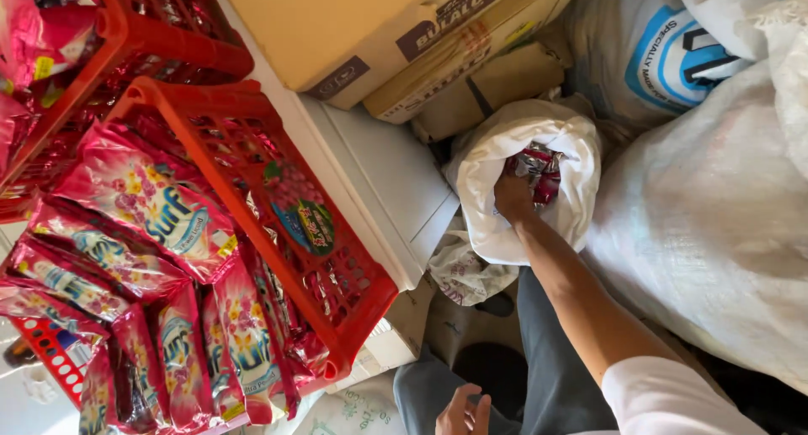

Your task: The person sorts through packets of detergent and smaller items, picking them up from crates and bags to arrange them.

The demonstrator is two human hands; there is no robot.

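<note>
Right hand [512,193] deep in the open mouth of a white sack [505,225] on the floor, fingers clamped on a bunch of red and silver sachets [539,170] inside it. Left hand [463,414] low at the frame's bottom edge, near the grey trouser leg [547,368], fingers loosely curled, holding nothing. To the left, a red plastic basket [252,140] packed with pink detergent packets [151,204], cardboard boxes [379,31] above, large woven sacks [715,216] to the right.

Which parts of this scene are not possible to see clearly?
- Head view: right hand fingers hidden inside the white bag; its grip on the red sachets unclear.
- Left hand cut off by the bottom edge.
- Red basket contents partly hidden by pink packets.
</note>
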